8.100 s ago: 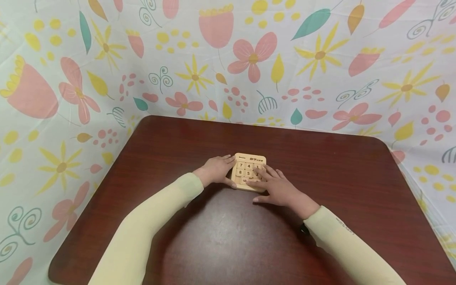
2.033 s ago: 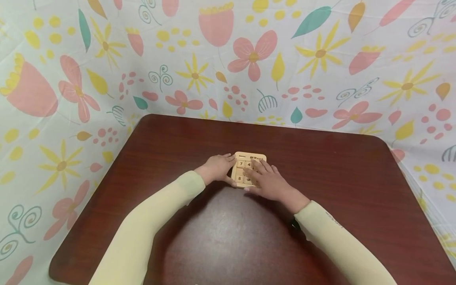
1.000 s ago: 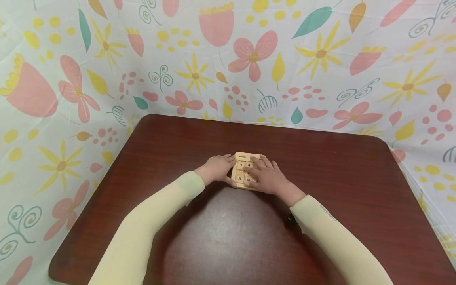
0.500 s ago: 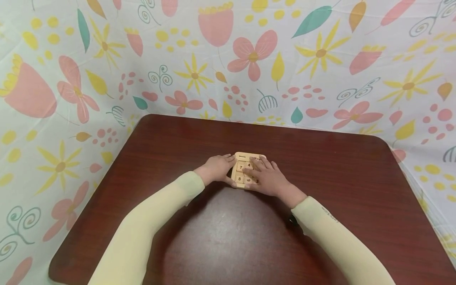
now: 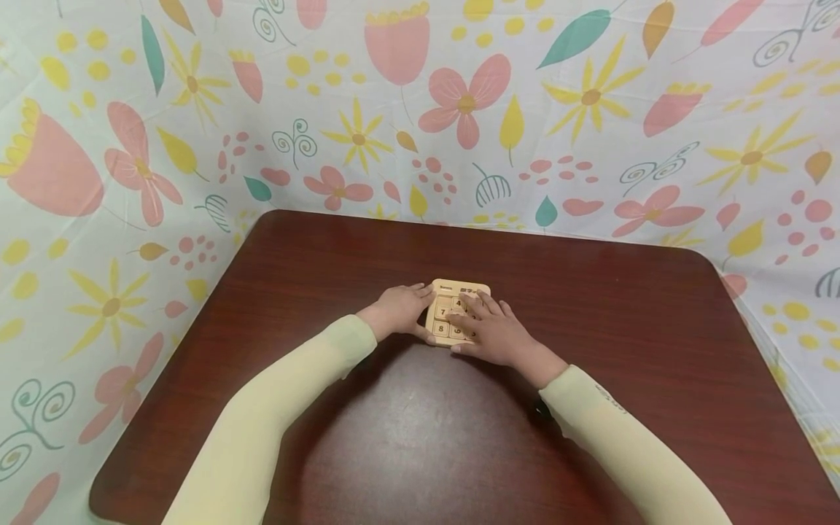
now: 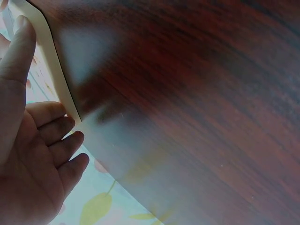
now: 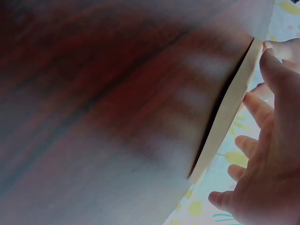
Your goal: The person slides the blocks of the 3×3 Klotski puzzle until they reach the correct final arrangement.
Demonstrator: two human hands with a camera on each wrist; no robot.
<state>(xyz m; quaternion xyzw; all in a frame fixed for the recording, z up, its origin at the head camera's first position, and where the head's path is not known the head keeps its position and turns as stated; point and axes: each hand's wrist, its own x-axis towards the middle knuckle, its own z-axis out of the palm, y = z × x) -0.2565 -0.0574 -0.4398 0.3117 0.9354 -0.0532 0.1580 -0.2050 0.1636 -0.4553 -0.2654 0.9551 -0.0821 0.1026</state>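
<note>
A pale wooden sliding number puzzle (image 5: 453,284) lies flat on the table. My left hand (image 5: 399,310) holds its left side, thumb at the near corner and fingertips by the far one; in the left wrist view the thumb lies along the puzzle's edge. The fingers of my right hand (image 5: 495,332) are spread over the numbered tiles from the right, fingertips touching them. Tile 7 (image 5: 442,312) sits above tile 8 (image 5: 441,329) in the left column, a gap above it. Tile 4 (image 5: 458,302) shows in the top row. Other tiles are partly hidden under the right hand.
The dark red-brown table (image 5: 315,255) has rounded corners and a glossy top. Behind it and to the left hangs a white cloth (image 5: 367,65) printed with flowers and leaves. The puzzle's raised edge (image 7: 225,108) stands above the table in the right wrist view.
Tile 7 has slid down the left column from the top row, to just above tile 8. My right hand has shifted slightly over the tiles; my left hand keeps its place.
</note>
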